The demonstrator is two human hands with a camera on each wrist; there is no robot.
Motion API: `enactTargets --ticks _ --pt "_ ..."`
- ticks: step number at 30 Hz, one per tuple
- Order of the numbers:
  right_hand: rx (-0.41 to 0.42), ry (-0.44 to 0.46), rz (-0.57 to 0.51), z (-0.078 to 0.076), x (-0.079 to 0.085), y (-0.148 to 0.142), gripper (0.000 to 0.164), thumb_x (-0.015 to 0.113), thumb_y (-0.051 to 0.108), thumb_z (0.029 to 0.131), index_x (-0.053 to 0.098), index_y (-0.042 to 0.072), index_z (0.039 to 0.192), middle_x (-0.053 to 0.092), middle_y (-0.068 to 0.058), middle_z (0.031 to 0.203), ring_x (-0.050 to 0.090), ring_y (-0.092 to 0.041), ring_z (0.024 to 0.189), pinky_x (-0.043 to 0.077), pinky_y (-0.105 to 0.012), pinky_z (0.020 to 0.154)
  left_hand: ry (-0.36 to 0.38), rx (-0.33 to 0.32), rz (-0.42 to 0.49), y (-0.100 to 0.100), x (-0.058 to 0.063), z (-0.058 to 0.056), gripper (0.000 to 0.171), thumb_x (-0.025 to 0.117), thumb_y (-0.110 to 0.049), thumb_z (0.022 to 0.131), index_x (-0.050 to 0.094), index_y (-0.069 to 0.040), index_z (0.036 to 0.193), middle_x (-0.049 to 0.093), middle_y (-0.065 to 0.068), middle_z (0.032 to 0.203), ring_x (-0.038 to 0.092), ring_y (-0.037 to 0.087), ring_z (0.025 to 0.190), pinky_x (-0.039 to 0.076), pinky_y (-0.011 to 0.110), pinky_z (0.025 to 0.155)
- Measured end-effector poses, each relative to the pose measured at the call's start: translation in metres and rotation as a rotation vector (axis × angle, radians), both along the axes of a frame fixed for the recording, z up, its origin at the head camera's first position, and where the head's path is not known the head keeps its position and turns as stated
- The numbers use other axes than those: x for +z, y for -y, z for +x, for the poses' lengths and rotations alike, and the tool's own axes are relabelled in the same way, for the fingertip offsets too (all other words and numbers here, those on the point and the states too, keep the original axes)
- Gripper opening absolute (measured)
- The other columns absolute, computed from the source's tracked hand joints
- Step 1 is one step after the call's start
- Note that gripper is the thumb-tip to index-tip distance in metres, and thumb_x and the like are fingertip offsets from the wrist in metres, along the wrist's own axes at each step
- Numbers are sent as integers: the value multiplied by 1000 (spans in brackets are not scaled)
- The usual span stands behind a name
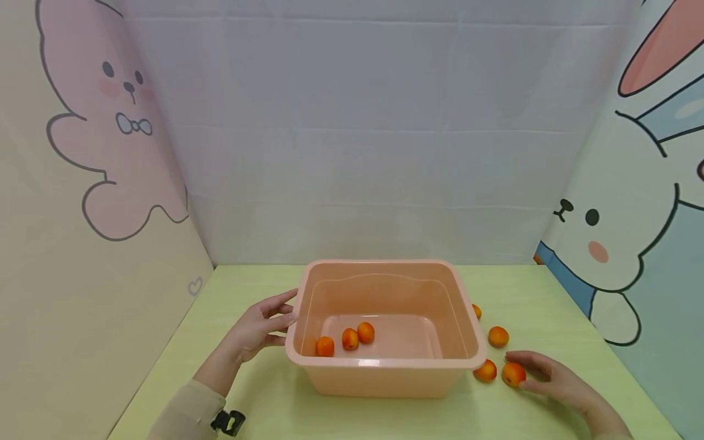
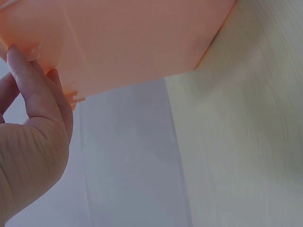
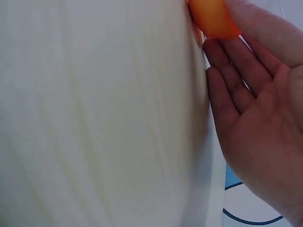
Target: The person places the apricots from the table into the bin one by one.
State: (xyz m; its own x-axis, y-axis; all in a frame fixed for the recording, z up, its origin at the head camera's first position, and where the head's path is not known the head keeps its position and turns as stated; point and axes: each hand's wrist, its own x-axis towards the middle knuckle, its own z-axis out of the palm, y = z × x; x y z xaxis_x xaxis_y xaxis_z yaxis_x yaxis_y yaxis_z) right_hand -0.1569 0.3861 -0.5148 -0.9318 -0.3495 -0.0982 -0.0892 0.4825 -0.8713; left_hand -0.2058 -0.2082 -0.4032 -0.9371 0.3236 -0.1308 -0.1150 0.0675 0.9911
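A peach-coloured plastic basin (image 1: pixel 385 380) stands on the table, with three small orange-red fruits lying on its floor, among them one fruit (image 1: pixel 365 332) in the middle. At the basin's left rim is my left hand (image 1: pixel 258 330); its fairly straight fingers touch the outer wall just under the rim, also seen in the left wrist view, where the hand (image 2: pixel 38 127) is at the left. My right hand (image 1: pixel 555 379) holds a round orange-red fruit (image 1: pixel 514 374) between thumb and fingertips, right of the basin. In the right wrist view, part of this fruit (image 3: pixel 215 19) shows at the top edge.
Beside the basin's right wall lie another fruit (image 1: pixel 486 371) near the front corner, a fruit (image 1: pixel 498 337) further back, and one fruit (image 1: pixel 476 311) partly hidden by the rim. Cloth-like walls (image 1: pixel 379 140) with cartoon animals enclose the light green table (image 1: pixel 264 409).
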Motion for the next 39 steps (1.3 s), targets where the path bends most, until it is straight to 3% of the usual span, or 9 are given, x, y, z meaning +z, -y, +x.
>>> enactTargets --ticks 3,10,15,18,23,28,33,39 --pt "-19 8 52 0 2 1 50 72 17 92 56 -8 132 59 -22 129 47 16 104 43 -10 86 -3 -1 -2 0 0 0 67 67 -16 96 35 -4 153 54 14 115 67 24 87 60 38 74" --pt "-117 7 85 3 6 1 51 74 19 90 57 -8 130 61 -21 124 56 5 99 50 -17 83 -9 -4 -7 0 -1 0 66 67 -15 96 34 -4 153 54 16 116 67 25 87 60 39 74" --pt "-199 41 20 8 20 3 56 74 19 90 53 -9 134 62 -16 124 60 -2 97 54 -21 82 -9 -10 -8 0 -2 0 67 67 -15 96 34 -3 153 54 16 117 68 25 87 60 39 74" --pt "-206 12 -22 7 34 6 55 72 17 92 51 -9 135 64 -1 121 60 -2 97 56 -23 82 -9 -7 -8 0 -1 0 66 66 -15 96 34 -3 153 54 16 116 68 25 87 60 39 74" --pt "-173 -144 -82 0 61 9 44 65 8 96 51 -7 135 62 20 116 63 -3 97 57 -23 79 -10 -4 -8 0 0 0 66 66 -15 97 34 -4 153 54 17 117 68 25 87 60 39 74" --pt "-75 -316 -155 -13 87 15 41 60 -5 96 52 -5 136 63 17 121 63 -2 101 56 -20 80 -7 1 -10 0 0 0 66 67 -15 96 35 -4 153 54 16 116 68 25 87 60 39 74" --pt "-29 -389 -175 -30 119 26 43 59 -8 95 53 -2 137 62 16 123 63 -2 103 54 -18 82 -7 1 -12 0 0 0 67 68 -16 96 35 -4 153 54 14 114 67 25 87 60 39 74" --pt "99 -451 -252 -56 156 47 43 55 -15 94 51 -7 136 61 8 129 63 -6 108 53 -19 87 -15 0 -14 0 0 0 68 68 -17 95 35 -4 153 54 14 114 67 25 87 60 38 73"
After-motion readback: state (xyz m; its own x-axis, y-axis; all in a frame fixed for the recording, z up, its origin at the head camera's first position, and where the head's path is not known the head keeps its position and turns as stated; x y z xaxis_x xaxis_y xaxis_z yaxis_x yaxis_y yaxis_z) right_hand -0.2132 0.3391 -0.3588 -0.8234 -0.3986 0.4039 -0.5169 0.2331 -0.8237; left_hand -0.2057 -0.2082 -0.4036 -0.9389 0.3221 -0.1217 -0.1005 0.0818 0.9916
